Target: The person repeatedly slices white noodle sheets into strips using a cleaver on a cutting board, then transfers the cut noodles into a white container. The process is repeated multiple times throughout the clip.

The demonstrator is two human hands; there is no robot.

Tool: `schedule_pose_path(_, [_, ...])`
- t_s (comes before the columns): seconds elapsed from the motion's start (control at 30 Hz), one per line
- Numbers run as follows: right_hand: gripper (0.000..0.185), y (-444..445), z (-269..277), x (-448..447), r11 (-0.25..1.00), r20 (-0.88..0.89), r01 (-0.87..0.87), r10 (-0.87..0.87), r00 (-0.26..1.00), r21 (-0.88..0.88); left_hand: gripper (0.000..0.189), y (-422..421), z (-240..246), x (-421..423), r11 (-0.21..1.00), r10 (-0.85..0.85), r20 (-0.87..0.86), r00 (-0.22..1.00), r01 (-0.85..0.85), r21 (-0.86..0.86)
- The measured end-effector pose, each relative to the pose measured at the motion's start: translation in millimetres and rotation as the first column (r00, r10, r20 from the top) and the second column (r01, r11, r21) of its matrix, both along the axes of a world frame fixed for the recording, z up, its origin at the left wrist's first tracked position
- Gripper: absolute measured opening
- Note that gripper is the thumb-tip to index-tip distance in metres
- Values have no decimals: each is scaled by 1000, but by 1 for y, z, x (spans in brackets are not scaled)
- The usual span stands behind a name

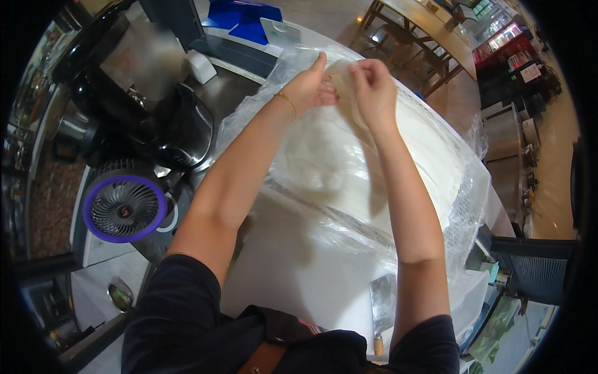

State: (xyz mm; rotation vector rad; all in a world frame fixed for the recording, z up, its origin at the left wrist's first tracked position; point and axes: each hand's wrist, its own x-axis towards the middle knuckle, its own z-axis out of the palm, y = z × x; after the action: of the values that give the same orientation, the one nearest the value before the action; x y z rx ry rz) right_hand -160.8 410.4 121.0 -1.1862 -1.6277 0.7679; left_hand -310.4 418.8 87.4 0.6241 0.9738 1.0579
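A large mass of smooth white dough lies in front of me, on and partly under clear plastic film. At its far edge, my right hand pinches a thin, pale flap that hangs towards the dough. Whether that flap is stretched dough or film, I cannot tell. Just left of it is my left hand, thumb raised and fingers loosely bent against the dough's far side. Nearer my body, a cleaver with a wooden handle rests on the white board.
At left stand a black countertop machine and a purple-rimmed fan. A white box sits behind them. Blue stands line the far counter edge. Beyond are a wooden table and stools. Covered food trays lie at lower right.
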Motion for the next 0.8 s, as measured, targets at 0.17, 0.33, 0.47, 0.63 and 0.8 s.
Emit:
schedule_pose_path(0.17, [16,0,-4,11,965,232,-216,178,956,150,51,15,-5,15,995,25,318,948,6,-96])
schedule_pose_path(0.33, [27,71,-4,50,1000,712,9,9,703,-21,43,5,-24,11,996,38,325,945,-9,-90])
schedule_pose_path(0.47, [17,115,-24,57,993,884,-115,87,459,-38,45,9,-35,9,996,22,397,918,16,-92])
schedule_pose_path(0.63, [9,166,-26,72,931,453,358,-290,843,-71,46,12,-41,8,993,46,427,903,7,-121])
schedule_pose_path(0.8, [25,141,-39,57,906,126,415,-423,897,83,47,3,-27,12,998,38,366,930,-20,-55])
